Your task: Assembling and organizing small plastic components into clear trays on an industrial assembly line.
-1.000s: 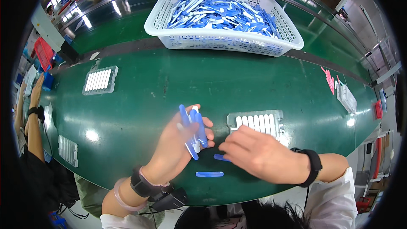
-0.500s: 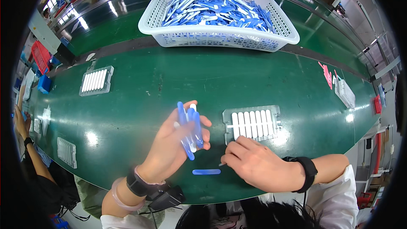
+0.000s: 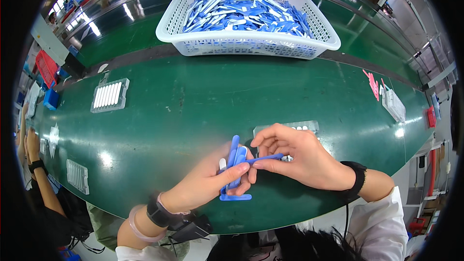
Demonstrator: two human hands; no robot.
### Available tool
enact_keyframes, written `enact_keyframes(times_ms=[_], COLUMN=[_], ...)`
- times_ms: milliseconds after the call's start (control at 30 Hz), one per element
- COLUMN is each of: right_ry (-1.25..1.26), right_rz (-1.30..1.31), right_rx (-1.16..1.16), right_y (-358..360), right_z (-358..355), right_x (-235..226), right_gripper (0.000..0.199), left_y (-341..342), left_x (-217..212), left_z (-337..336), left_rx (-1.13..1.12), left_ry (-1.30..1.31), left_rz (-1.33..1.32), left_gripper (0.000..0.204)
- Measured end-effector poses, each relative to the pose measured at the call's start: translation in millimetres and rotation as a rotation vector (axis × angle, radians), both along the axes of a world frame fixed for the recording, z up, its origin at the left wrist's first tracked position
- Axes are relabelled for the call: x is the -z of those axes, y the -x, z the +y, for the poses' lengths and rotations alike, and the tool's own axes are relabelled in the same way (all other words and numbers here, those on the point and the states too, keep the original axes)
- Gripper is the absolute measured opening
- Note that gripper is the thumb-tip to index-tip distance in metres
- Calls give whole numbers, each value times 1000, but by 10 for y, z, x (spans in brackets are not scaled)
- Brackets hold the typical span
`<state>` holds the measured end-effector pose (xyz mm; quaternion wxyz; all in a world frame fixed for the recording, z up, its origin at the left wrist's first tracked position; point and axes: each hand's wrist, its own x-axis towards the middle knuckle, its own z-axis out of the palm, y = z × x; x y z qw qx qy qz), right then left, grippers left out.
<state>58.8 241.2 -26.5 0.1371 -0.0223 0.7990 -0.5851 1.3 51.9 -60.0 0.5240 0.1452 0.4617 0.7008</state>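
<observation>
My left hand (image 3: 203, 179) is closed around a bundle of flat blue-and-white sticks (image 3: 237, 157) with rounded ends. One blue stick (image 3: 265, 158) is pinched between the thumb and fingers of my right hand (image 3: 309, 157), its left end meeting my left thumb. Just below the bundle, another blue stick (image 3: 238, 197) lies flat on the green table. Behind my right hand sits a clear plastic tray (image 3: 311, 125) of white sticks, mostly covered by the hand.
A white perforated basket (image 3: 251, 47) heaped with blue and white sticks stands at the back. Clear trays lie at the far left (image 3: 108, 108), near left (image 3: 77, 176) and right (image 3: 394, 106), by some pink sticks (image 3: 372, 86). Another person's arm (image 3: 46, 188) reaches in at the left.
My right hand has moved up from the tray's near edge to my left hand, now holding a blue stick and covering most of the tray. My left hand has shifted right and slightly nearer.
</observation>
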Motion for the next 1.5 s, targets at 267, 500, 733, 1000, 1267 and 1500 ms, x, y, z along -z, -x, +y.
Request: enact_keyframes(times_ms=[267, 500, 733, 1000, 1267, 1500], right_ry=[270, 323, -852, -1248, -1070, -812], right_rz=[-13, -48, 794, 742, 474, 311], right_rx=[122, 225, -43, -173, -114, -174], right_y=[-53, -64, -218, -642, -633, -255], right_z=[34, 108, 633, 578, 587, 785], right_x=[33, -24, 59, 175, -43, 24], right_gripper=[23, 13, 21, 32, 62, 86], left_y=[7, 8, 19, 11, 3, 36], left_x=[45, -6, 2, 24, -39, 32], left_z=[-13, 6, -5, -26, -1, -68], left_rx=[-96, -69, -143, -145, -146, 18], left_ry=[-17, 44, 50, 14, -52, -214], left_rz=[118, 189, -145, -134, -157, -145], left_gripper=[12, 13, 21, 32, 53, 51])
